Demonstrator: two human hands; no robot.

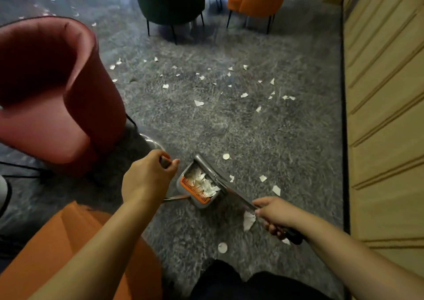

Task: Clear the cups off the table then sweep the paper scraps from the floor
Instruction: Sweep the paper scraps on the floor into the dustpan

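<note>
Grey speckled floor runs ahead of me between a tan panelled wall point(385, 93) and a cluster of chairs, and I take the dustpan point(199, 186) as my landmark for everything else. My left hand point(146, 176) is curled round the dark top of the dustpan's long handle, just left of the pan, which I judge keeps the pan tipped with its mouth to the floor. My right hand point(276, 216) grips the broom handle point(241, 200), to the right of the pan and nearer me, and the shaft slants down so the broom head meets the pan's open edge; that angle looks meant for drawing scraps straight in. Inside the pan, against its orange comb, lies a heap of torn white paper. The paper scraps point(199, 103) yet to be swept are small, ragged, white and thin; most are scattered well beyond the pan toward the far chairs, a few lie just right of it, and two round pieces sit near it, one beyond and one closer to my feet. A larger crumpled bit shows under my right hand. A pink chair point(57, 93) stands left of the pan, an orange seat point(75, 242) nearer me on that side. I see no cups.
</note>
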